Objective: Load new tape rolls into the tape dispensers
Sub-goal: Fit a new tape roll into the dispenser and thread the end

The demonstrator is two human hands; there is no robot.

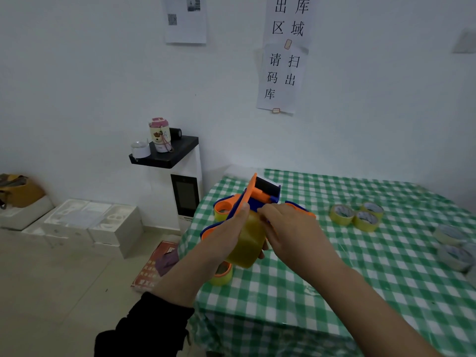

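The amber tape roll (247,244) sits in the orange-and-blue tape dispenser (260,193), held above the near-left corner of the green-checked tablecloth (334,284). The left hand (226,237) curls its fingers round the roll, and the right hand (289,228) pinches the roll's upper edge. Beyond the right fingertips lie three yellow rolls (356,217), and above them the wall signs read "出库区域" (289,19) and "请扫码出库" (280,76).

A table draped in a green-and-white checked cloth (360,292) carries three yellow tape rolls (365,220) clustered together, paler rolls (454,256) at its right edge, an orange-cored yellow roll (221,275) and an orange-and-blue tape dispenser (222,211) along its left edge.
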